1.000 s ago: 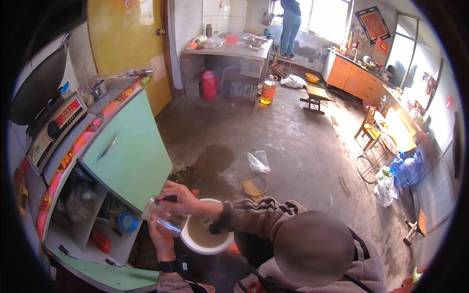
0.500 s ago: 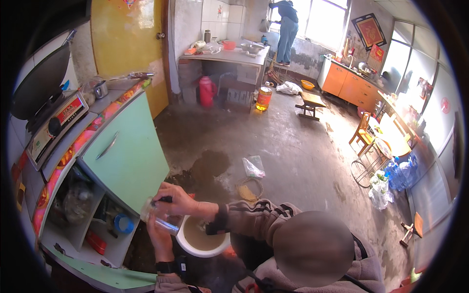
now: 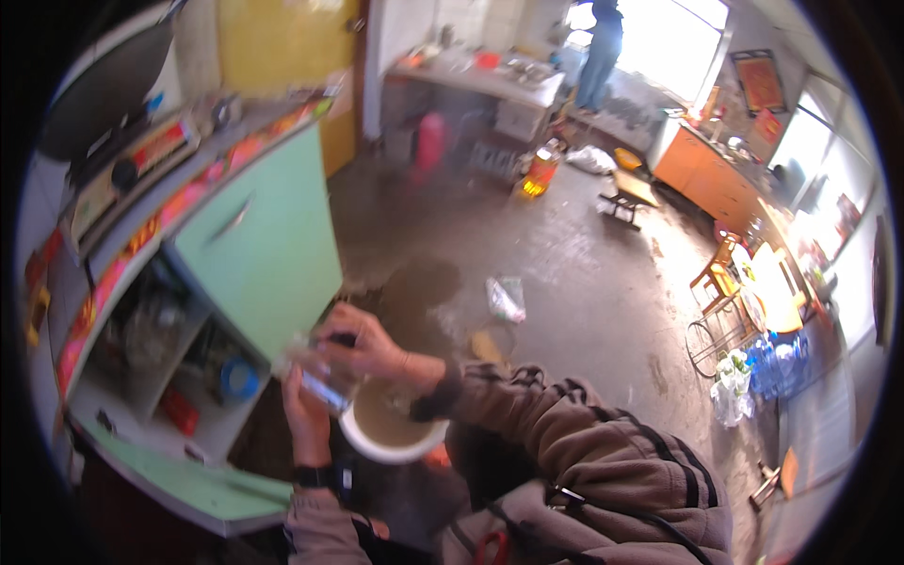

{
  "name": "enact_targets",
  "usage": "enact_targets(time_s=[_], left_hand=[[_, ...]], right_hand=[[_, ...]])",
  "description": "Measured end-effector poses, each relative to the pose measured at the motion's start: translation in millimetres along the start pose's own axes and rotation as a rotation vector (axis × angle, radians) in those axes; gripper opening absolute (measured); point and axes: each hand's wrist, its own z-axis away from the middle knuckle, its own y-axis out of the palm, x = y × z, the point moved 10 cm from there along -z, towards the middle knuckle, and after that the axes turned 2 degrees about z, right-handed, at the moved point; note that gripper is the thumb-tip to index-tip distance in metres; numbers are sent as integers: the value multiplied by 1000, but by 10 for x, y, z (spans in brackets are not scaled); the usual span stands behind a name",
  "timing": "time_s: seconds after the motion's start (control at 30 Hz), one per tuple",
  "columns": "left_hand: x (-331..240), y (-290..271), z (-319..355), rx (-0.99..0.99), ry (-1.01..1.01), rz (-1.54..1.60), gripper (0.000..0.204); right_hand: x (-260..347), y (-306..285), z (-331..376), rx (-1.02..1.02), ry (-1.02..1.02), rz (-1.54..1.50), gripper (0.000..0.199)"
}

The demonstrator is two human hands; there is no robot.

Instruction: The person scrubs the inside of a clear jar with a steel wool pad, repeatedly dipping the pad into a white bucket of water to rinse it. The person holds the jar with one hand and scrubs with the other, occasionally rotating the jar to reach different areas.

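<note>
Close to the open cabinet door, a clear see-through jar (image 3: pixel 328 388) is tilted, its outline smeared by motion. My left hand (image 3: pixel 303 414) is closed around it from below. Over the jar, my right hand (image 3: pixel 377 350) has its fingers closed on a small black thing (image 3: pixel 343 338); its kind is too blurred to tell. Just under and beside my hands stands a white bucket (image 3: pixel 395 456) holding murky water.
A green-doored cabinet (image 3: pixel 273 231) stands open at left, bags and a blue-lidded container (image 3: pixel 239 378) inside. Beyond it are an oil jug (image 3: pixel 540 171), a low wooden stool (image 3: pixel 628 194), a plastic bag (image 3: pixel 507 298) on the floor and a person (image 3: pixel 600 56) by the window.
The view has shifted, so the room sits lower and farther right. My hands stay together on the jar, a little nearer the bucket's rim.
</note>
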Motion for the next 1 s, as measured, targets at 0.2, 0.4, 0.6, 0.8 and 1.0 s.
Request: enact_targets(time_s=[0.2, 0.4, 0.6, 0.8, 1.0], left_hand=[[60, 37, 67, 63, -5, -163, 50], [-99, 73, 6, 37, 79, -137, 56], [-18, 129, 67, 80, 14, -131, 60], [-96, 117, 0, 116, 90, -235, 73], [139, 196, -87, 167, 70, -342, 74]], right_hand=[[-336, 83, 39, -91, 207, -268, 11], [-27, 160, 50, -34, -43, 57, 14], [-288, 0, 75, -81, 135, 43, 12], [-397, 29, 263, -28, 186, -124, 13], [-437, -102, 222, 18, 133, -187, 15]])
